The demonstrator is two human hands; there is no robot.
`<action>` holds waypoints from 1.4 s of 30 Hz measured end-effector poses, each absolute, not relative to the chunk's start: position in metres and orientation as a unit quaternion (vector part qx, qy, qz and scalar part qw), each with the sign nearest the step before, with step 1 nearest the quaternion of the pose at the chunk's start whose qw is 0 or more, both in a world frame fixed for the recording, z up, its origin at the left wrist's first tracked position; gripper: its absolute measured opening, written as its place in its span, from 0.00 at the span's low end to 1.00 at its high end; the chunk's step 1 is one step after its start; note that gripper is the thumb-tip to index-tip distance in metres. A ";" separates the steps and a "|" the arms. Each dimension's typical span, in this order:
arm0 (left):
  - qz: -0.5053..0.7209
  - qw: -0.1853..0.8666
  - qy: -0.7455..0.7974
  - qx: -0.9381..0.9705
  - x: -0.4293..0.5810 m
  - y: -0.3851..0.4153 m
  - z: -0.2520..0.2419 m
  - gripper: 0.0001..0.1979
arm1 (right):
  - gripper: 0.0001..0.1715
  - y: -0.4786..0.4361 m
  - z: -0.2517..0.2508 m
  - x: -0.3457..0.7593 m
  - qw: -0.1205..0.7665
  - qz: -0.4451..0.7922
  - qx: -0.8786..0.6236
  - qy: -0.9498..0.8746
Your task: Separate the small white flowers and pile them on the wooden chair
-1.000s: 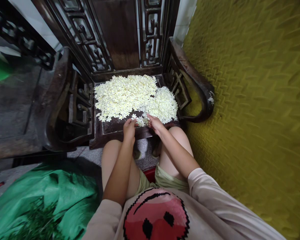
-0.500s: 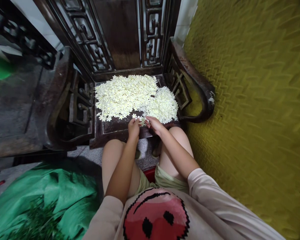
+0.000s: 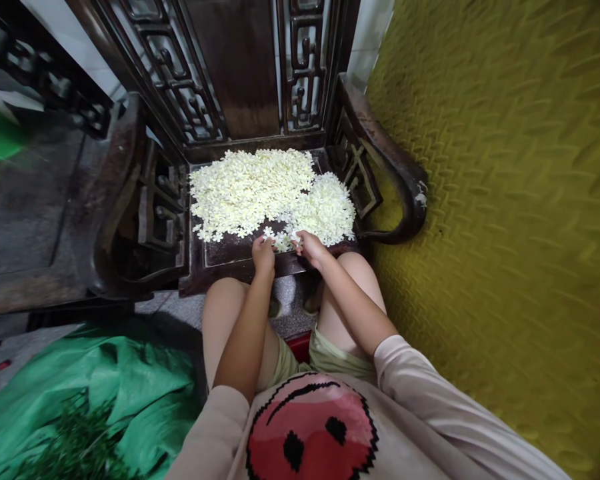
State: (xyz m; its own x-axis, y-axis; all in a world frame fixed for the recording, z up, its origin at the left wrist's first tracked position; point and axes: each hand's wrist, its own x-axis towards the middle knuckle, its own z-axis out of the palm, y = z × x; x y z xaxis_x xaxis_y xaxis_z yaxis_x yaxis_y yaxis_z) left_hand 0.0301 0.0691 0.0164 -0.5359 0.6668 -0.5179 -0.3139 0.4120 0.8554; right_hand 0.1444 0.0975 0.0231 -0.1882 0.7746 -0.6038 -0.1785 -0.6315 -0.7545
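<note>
A broad layer of small white flowers [image 3: 250, 190] covers much of the dark wooden seat [image 3: 225, 253]. A denser white heap [image 3: 325, 210] adjoins it on the right. At the seat's front edge, my left hand [image 3: 263, 255] is closed, fingertips beside a few loose flowers [image 3: 281, 241]; what it pinches is too small to make out. My right hand [image 3: 311, 249] has its fingers pinched round a white flower [image 3: 296, 237] near the heap. The loose flowers lie between both hands.
Curved armrests [image 3: 405, 180] flank the seat, with a carved backrest [image 3: 235, 67] behind. A yellow textured surface [image 3: 505, 200] runs along the right. On the floor at lower left, a green sheet [image 3: 130, 373] holds leafy greens [image 3: 75, 440]. Another wooden seat [image 3: 25, 220] stands left.
My hands have moved slightly apart, the left a little to the left. More of the flowers between them now shows.
</note>
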 end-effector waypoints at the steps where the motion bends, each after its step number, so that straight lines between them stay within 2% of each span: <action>1: 0.527 0.462 0.703 0.124 0.030 0.069 0.015 0.08 | 0.10 0.097 0.023 0.144 0.333 0.722 -0.541 -0.273; 5: 0.551 0.430 0.693 0.175 0.030 0.065 0.018 0.11 | 0.06 0.095 0.021 0.144 0.324 0.729 -0.513 -0.316; 11: 0.485 0.502 0.642 0.317 0.029 0.059 0.030 0.07 | 0.16 0.090 0.031 0.145 0.285 0.694 -0.488 -0.446; 19: 0.461 0.404 0.692 0.381 0.028 0.059 0.022 0.06 | 0.24 0.090 0.030 0.145 0.234 0.606 -0.550 -0.525; 25: 0.519 0.411 0.704 0.256 0.026 0.066 0.015 0.10 | 0.25 0.094 0.017 0.148 0.251 0.590 -0.557 -0.528; 30: 0.529 0.452 0.693 0.189 0.024 0.068 0.013 0.05 | 0.19 0.098 0.020 0.149 0.275 0.658 -0.555 -0.429; 32: 0.535 0.466 0.680 0.182 0.024 0.068 0.015 0.07 | 0.18 0.098 0.022 0.149 0.284 0.665 -0.556 -0.410; 37: 0.539 0.485 0.669 0.163 0.024 0.068 0.018 0.07 | 0.21 0.100 0.022 0.152 0.350 0.584 -0.600 -0.421; 42: 0.537 0.531 0.643 0.130 0.022 0.066 0.023 0.06 | 0.26 0.101 0.021 0.155 0.372 0.533 -0.638 -0.413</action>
State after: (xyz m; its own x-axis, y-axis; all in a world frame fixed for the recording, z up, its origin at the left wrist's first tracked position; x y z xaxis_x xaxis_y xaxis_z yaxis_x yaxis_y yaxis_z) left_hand 0.0223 0.0659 0.0235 -0.4029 0.7370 -0.5426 -0.4034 0.3892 0.8281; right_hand 0.1550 0.1014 0.0208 0.0910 0.9233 -0.3731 0.1307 -0.3825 -0.9147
